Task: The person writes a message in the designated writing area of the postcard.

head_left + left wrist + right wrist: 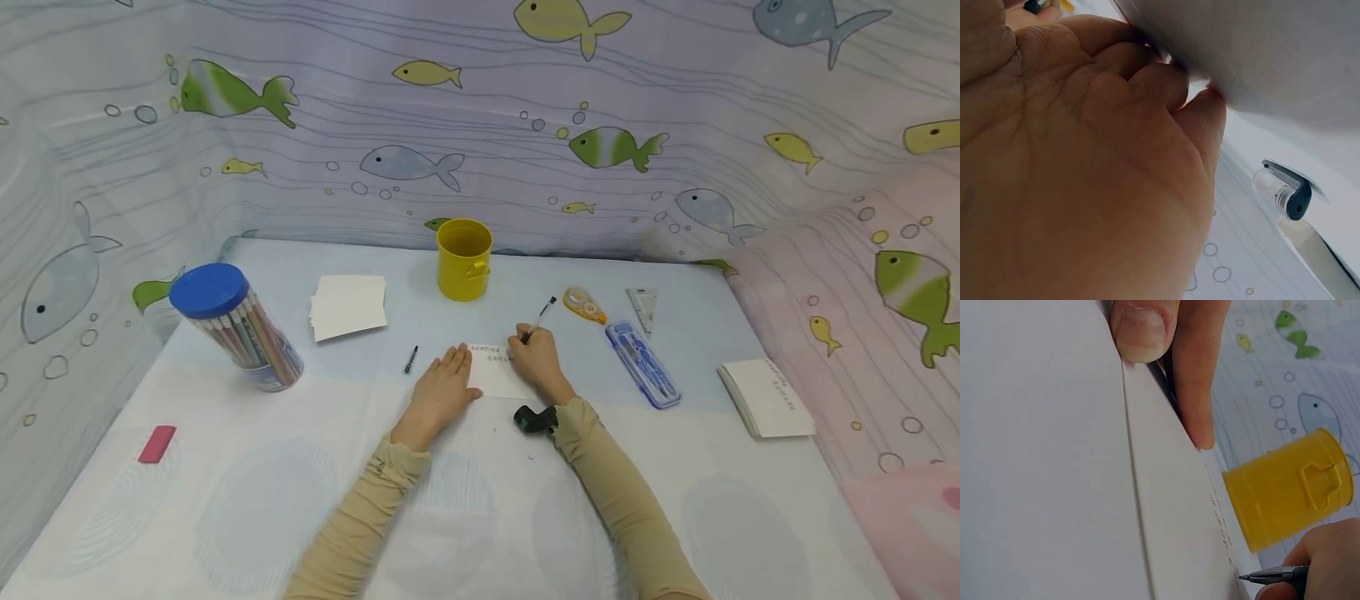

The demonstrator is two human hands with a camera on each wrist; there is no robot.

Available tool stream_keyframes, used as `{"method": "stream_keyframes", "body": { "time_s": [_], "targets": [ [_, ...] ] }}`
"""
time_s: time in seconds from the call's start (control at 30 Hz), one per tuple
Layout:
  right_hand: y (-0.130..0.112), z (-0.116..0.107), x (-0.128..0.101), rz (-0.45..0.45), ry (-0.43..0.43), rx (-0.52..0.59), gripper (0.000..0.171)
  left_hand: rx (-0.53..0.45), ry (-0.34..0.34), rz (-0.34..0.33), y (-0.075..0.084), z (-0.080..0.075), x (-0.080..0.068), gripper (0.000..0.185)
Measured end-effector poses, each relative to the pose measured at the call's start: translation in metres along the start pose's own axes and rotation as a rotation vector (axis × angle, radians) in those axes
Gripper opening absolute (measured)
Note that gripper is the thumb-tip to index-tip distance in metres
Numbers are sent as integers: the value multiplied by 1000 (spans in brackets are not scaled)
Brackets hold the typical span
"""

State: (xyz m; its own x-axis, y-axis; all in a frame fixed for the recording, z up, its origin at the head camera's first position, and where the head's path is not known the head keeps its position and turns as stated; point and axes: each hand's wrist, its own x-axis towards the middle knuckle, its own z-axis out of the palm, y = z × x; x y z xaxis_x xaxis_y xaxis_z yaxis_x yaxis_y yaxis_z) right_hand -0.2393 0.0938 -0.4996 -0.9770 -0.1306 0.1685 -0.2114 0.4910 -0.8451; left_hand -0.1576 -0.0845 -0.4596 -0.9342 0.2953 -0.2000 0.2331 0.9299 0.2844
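Observation:
In the head view a small white paper card (497,379) with rows of handwriting lies on the table between both hands. My left hand (442,390) rests flat at the card's left edge, fingers extended; its palm fills much of the left wrist view. My right hand (542,362) grips a pen (542,312) over the card's right part. In the right wrist view the pen's tip (1246,577) meets the end of a written line. A dark-clipped pen cap (411,359) lies left of my left hand. The right palm is hidden.
Behind the card stand a yellow bucket (463,271) and a stack of blank cards (348,307). A blue-lidded pencil jar (240,333) and red eraser (157,444) are left. Correction tape (585,305), ruler (643,310), blue case (642,364) and written cards (767,398) are right.

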Motion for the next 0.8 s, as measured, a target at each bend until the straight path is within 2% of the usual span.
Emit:
{"method": "stream_keyframes", "body": {
  "time_s": [0.17, 0.5, 0.67, 0.8],
  "targets": [
    [-1, 1, 0, 4, -29, 11, 40, 8, 2, -6, 0, -2, -1, 72],
    [4, -1, -2, 10, -18, -13, 40, 17, -14, 0, 1, 2, 0, 72],
    [4, 0, -1, 5, -41, -26, 40, 22, -2, -14, 0, 3, 0, 72],
    [5, 0, 0, 8, -23, -12, 40, 15, -1, -4, 0, 2, 1, 72]
  ]
}}
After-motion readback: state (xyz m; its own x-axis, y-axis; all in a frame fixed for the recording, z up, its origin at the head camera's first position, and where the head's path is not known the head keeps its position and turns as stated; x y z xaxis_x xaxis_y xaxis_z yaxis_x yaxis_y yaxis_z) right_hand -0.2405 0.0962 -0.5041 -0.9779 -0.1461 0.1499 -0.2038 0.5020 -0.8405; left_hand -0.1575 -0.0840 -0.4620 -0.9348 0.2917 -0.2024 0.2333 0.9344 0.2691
